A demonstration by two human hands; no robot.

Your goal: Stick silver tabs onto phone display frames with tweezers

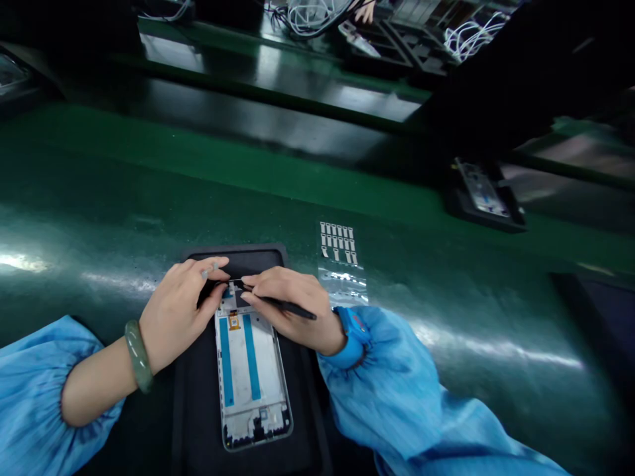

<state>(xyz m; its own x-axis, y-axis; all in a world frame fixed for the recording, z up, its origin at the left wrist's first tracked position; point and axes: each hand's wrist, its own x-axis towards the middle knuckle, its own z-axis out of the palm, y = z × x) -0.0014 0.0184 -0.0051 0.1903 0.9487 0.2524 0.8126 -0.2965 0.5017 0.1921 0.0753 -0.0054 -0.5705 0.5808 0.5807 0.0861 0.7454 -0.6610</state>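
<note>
An open phone frame (262,370), silver with two blue adhesive strips, lies in a black foam tray (196,403). My left hand (181,301) is curled round the frame's upper left corner, with thumb and fingers at its edge. Pinched in my right hand (292,301) are slim black tweezers (290,307), their tip low over the top end of the frame. What lies right at the tip is too small to make out. An orange flex connector (234,322) shows below my left thumb.
A clear sheet with several small grey stickers (337,241) lies right of the tray on the green mat (407,264). Another phone frame (483,188) rests in a black tray at the back right. Cables (312,16) and a person's hand (366,12) appear at the top.
</note>
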